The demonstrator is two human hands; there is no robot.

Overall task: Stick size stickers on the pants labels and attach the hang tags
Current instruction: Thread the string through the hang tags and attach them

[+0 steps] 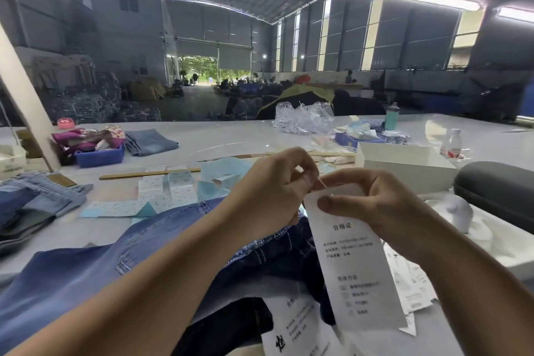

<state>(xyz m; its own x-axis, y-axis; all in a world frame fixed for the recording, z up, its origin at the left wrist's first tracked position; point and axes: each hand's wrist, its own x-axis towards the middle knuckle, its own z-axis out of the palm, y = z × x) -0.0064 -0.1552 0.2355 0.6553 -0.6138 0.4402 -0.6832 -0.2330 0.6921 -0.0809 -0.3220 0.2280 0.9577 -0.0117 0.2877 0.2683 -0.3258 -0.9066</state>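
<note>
Hands (318, 199) above cluttered table (231, 139)

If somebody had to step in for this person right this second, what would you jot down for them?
Left hand: fingers pinched together at the top edge of the white hang tag; what they pinch is too small to tell.
Right hand: grips the tag's top, thumb pressed on its face, holding it upright above the dark jeans.
Nearby: a lighter blue pair of jeans lies across the table, sticker sheets behind it, another printed tag lies at the near edge.
Done: tag picked up.
Left: fasten this tag to the jeans. Whether the size sticker is on cannot be seen.
</note>
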